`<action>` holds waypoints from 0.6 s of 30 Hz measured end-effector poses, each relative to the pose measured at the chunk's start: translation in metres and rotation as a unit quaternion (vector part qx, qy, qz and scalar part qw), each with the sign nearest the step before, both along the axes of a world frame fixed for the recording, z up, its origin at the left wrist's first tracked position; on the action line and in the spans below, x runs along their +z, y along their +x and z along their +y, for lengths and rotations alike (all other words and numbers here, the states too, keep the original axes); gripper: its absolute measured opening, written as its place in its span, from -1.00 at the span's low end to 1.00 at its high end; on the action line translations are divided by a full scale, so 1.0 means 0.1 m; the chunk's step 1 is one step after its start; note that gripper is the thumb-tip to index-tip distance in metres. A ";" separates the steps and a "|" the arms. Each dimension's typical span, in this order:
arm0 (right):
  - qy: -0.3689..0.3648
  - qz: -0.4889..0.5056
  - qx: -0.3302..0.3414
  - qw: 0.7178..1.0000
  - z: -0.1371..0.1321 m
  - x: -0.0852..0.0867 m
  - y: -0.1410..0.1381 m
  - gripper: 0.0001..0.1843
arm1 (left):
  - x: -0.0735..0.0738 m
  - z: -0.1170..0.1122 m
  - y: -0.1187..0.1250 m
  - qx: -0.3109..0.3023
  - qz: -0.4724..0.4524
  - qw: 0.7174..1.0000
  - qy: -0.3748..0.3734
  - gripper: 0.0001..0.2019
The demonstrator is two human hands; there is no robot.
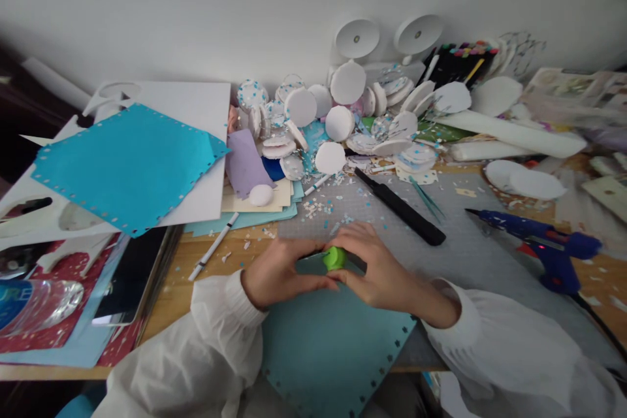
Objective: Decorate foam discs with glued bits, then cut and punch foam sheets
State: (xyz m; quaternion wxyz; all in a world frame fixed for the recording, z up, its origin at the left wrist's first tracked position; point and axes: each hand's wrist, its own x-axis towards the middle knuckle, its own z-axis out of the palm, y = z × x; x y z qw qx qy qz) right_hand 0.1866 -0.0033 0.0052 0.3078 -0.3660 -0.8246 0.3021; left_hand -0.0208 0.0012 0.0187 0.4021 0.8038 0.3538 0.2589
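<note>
A small green paper punch [335,259] sits at the far edge of a teal sheet of paper [333,333]. My right hand [375,264] grips the punch from the right, thumb in front and fingers behind. From the other side my left hand [287,271] pinches the sheet's far edge, its fingertips close against the punch. Small punched shapes run along the sheet's lower right and lower left edges, and its near part hangs over the table's front edge. My fingers partly cover the punch.
Beyond my hands lie a black pen-like cutter [404,209], tweezers [426,199] and scattered paper bits on a grey mat [362,202]. A blue glue gun [543,241] rests at right. White foam discs [330,158] pile against the wall. A bright blue punched sheet [130,166] lies left, above a phone [130,277].
</note>
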 end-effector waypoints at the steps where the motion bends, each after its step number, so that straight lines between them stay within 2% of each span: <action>1: -0.006 -0.002 -0.001 1.000 0.00 0.01 0.00 -0.85 | 0.00 0.01 -0.02 0.000 0.010 1.000 -0.005 -0.47; 2: -0.014 -0.004 -0.001 1.000 0.00 0.02 0.01 -0.82 | 0.00 0.03 -0.04 0.002 0.025 1.000 -0.005 -0.48; 6: -0.034 -0.003 0.007 0.999 0.02 0.04 0.05 -0.76 | -0.01 0.06 -0.11 0.012 0.098 0.995 0.013 -0.76; 13: -0.035 -0.011 0.006 0.999 0.06 0.04 0.10 -0.72 | 0.01 0.09 -0.15 0.034 0.093 0.995 0.032 -0.78; 18: -0.010 -0.010 -0.001 1.000 0.06 0.02 0.10 -0.78 | 0.05 0.10 -0.17 0.036 0.092 0.994 0.035 -0.77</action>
